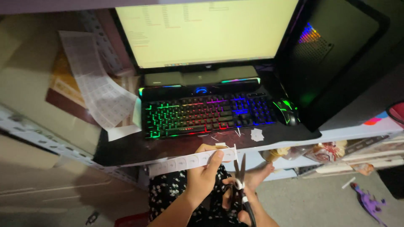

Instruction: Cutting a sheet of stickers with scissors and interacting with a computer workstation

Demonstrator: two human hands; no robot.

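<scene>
On the dark desk (pixel 139 147), below a lit monitor (pixel 206 31), sit a rainbow-backlit keyboard (pixel 206 113) and a glowing mouse (pixel 286 111); a large sheet of small labels (pixel 101 90) hangs at the left. Judged step: trimming one label off a strip. The left hand (pixel 204 174) pinches the white label strip (pixel 189 161) held level at the desk edge. The right hand (pixel 246 191) is closed in the handles of the scissors (pixel 242 185), blades upright at the strip's right end. Next cut requires alignment between labels. Paper offcuts (pixel 256 134) lie near the keyboard.

Matt white paper strip (pixel 191 161), scissors (pixel 243 185) with dull metal blades, glossy plastic keyboard (pixel 206 112), smooth dark desk (pixel 139 147).
</scene>
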